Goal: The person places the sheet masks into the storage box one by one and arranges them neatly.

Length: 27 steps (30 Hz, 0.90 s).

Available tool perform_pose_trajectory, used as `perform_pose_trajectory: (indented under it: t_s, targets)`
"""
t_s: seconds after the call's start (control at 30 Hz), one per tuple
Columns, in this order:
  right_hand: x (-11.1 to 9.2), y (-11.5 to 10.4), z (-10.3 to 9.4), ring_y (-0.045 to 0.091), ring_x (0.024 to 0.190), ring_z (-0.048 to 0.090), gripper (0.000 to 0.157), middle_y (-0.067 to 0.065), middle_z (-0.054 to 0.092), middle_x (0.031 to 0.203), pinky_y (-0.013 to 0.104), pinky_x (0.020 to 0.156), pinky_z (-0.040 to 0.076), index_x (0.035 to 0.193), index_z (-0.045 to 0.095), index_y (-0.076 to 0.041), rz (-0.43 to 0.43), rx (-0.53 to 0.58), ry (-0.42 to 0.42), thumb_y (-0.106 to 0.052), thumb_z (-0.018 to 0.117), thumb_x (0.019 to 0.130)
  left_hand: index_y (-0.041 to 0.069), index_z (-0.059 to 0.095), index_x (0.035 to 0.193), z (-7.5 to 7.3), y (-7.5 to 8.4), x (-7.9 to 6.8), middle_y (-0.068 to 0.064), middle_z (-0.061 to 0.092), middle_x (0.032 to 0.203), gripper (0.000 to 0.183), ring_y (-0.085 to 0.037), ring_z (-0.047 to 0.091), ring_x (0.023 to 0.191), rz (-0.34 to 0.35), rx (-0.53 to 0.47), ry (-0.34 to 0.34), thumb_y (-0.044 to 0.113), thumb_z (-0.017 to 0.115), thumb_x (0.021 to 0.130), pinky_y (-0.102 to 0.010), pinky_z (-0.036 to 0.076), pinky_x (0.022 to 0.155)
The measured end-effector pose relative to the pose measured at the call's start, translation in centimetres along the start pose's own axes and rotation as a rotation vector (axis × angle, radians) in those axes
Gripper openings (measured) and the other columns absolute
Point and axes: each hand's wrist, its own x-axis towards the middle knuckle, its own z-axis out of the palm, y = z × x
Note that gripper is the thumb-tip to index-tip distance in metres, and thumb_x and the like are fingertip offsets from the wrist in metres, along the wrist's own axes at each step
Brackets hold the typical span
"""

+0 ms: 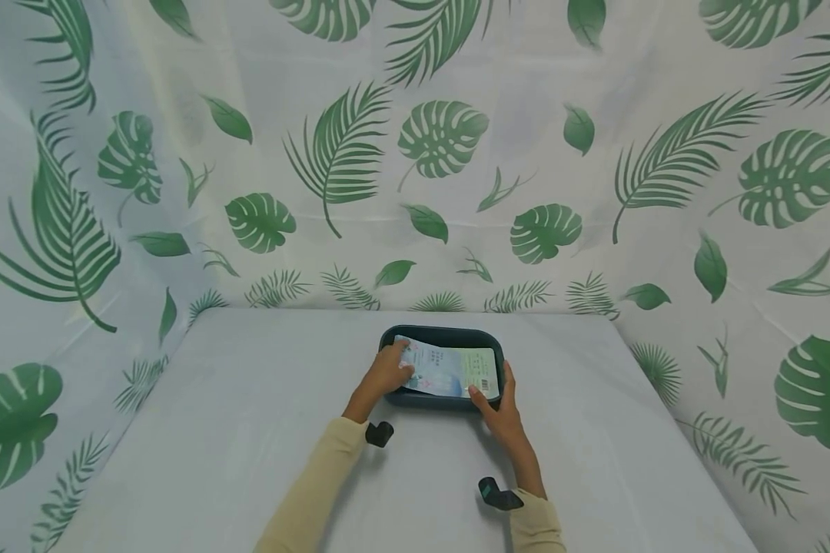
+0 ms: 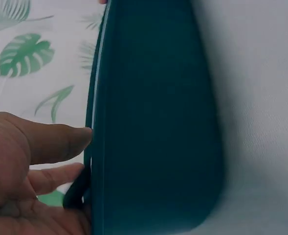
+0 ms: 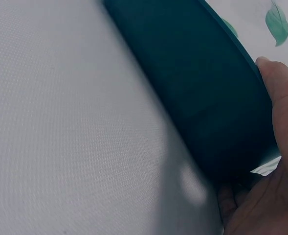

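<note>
A dark teal plastic bin (image 1: 429,402) with rounded corners stands on the white table. Inside lie a light blue printed packet (image 1: 434,367) with a floral pattern and, partly under it, a pale green packet (image 1: 480,365) with a barcode. My left hand (image 1: 385,370) reaches over the bin's left end and holds the blue packet's left end, thumb on top. In the left wrist view its fingertips are hidden behind the rim (image 2: 99,98). My right hand (image 1: 503,415) grips the bin's right end, the thumb at the rim and the fingers along the outer side.
The white table (image 1: 263,407) stretches out on both sides of the bin. A curtain (image 1: 470,200) printed with green leaves hangs behind it and at both sides. Each wrist carries a small black camera (image 1: 501,495).
</note>
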Motion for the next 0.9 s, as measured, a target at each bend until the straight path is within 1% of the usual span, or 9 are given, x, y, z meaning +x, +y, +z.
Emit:
perform_pose_trajectory:
  t_s: [0.17, 0.3, 0.4, 0.5, 0.6, 0.67, 0.7, 0.77, 0.9]
  targets:
    - [-0.1, 0.1, 0.1, 0.042, 0.151, 0.003, 0.097, 0.013, -0.003, 0.165, 0.066, 0.115, 0.012, 0.156, -0.009, -0.029, 0.019, -0.006, 0.001, -0.055, 0.059, 0.092, 0.001, 0.047, 0.14, 1.2, 0.7, -0.2, -0.027, 0.049, 0.138, 0.05, -0.036, 0.05, 0.125, -0.013, 0.128, -0.027, 0.014, 0.06, 0.094, -0.051, 0.041, 0.104]
    - [-0.1, 0.2, 0.4, 0.042, 0.15, 0.004, 0.096, 0.013, -0.003, 0.165, 0.065, 0.115, 0.012, 0.156, -0.009, -0.031, 0.027, -0.003, -0.002, -0.054, 0.059, 0.092, 0.002, 0.052, 0.136, 1.9, 1.0, -0.6, -0.022, 0.062, 0.123, 0.046, -0.031, 0.061, 0.106, -0.014, 0.223, -0.039, 0.016, 0.061, 0.093, -0.049, 0.049, 0.091]
    - [-0.1, 0.3, 0.7, 0.042, 0.151, 0.004, 0.095, 0.013, -0.001, 0.166, 0.065, 0.115, 0.012, 0.156, -0.008, -0.03, 0.016, 0.004, -0.007, -0.053, 0.059, 0.092, 0.002, 0.054, 0.134, 2.3, 1.1, -1.0, -0.021, 0.064, 0.113, 0.043, -0.029, 0.062, 0.091, -0.037, 0.254, -0.008, 0.015, 0.061, 0.093, -0.048, 0.051, 0.08]
    - [-0.1, 0.3, 0.8, 0.041, 0.151, 0.005, 0.094, 0.012, 0.0, 0.166, 0.065, 0.115, 0.013, 0.156, -0.007, -0.03, 0.005, 0.011, -0.004, -0.052, 0.059, 0.093, 0.0, 0.056, 0.13, 2.6, 1.1, -1.2, -0.022, 0.061, 0.114, 0.039, -0.029, 0.061, 0.09, -0.052, 0.259, 0.058, 0.013, 0.059, 0.094, -0.047, 0.051, 0.077]
    - [-0.1, 0.2, 0.7, 0.04, 0.151, 0.005, 0.094, 0.011, 0.0, 0.166, 0.065, 0.115, 0.013, 0.156, -0.008, -0.032, 0.003, 0.01, -0.002, -0.053, 0.059, 0.092, -0.002, 0.059, 0.123, 2.7, 1.1, -1.2, -0.022, 0.061, 0.114, 0.032, -0.031, 0.063, 0.092, -0.029, 0.259, 0.126, 0.01, 0.058, 0.094, -0.047, 0.053, 0.076]
    - [0.0, 0.1, 0.5, 0.04, 0.151, 0.004, 0.094, 0.011, 0.0, 0.166, 0.065, 0.115, 0.013, 0.156, -0.008, -0.032, 0.0, 0.006, -0.003, -0.054, 0.058, 0.092, -0.001, 0.062, 0.119, 2.8, 1.1, -1.1, -0.02, 0.063, 0.111, 0.028, -0.031, 0.063, 0.092, -0.005, 0.256, 0.153, 0.01, 0.058, 0.094, -0.046, 0.053, 0.076]
    - [0.0, 0.0, 0.5, 0.04, 0.151, 0.004, 0.094, 0.01, -0.001, 0.166, 0.065, 0.115, 0.013, 0.156, -0.008, -0.033, 0.002, 0.006, -0.004, -0.054, 0.058, 0.092, 0.0, 0.063, 0.117, 2.8, 1.1, -1.1, -0.018, 0.064, 0.109, 0.026, -0.03, 0.064, 0.092, 0.014, 0.261, 0.157, 0.01, 0.059, 0.094, -0.045, 0.053, 0.075]
    - [0.0, -0.1, 0.3, 0.04, 0.151, 0.003, 0.095, 0.01, -0.002, 0.166, 0.065, 0.115, 0.012, 0.156, -0.009, -0.032, 0.003, -0.004, -0.004, -0.055, 0.057, 0.092, 0.003, 0.065, 0.115, 2.8, 1.1, -1.0, -0.013, 0.068, 0.104, 0.023, -0.026, 0.065, 0.086, 0.054, 0.26, 0.151, 0.012, 0.06, 0.094, -0.041, 0.054, 0.07]
    - [0.1, -0.1, 0.1, 0.039, 0.151, 0.002, 0.095, 0.009, -0.004, 0.166, 0.064, 0.115, 0.012, 0.155, -0.01, -0.035, 0.007, -0.023, 0.003, -0.057, 0.057, 0.092, 0.009, 0.068, 0.112, 2.9, 0.9, -0.8, -0.006, 0.072, 0.098, 0.02, -0.017, 0.062, 0.071, 0.125, 0.259, 0.136, 0.015, 0.062, 0.094, -0.034, 0.049, 0.057]
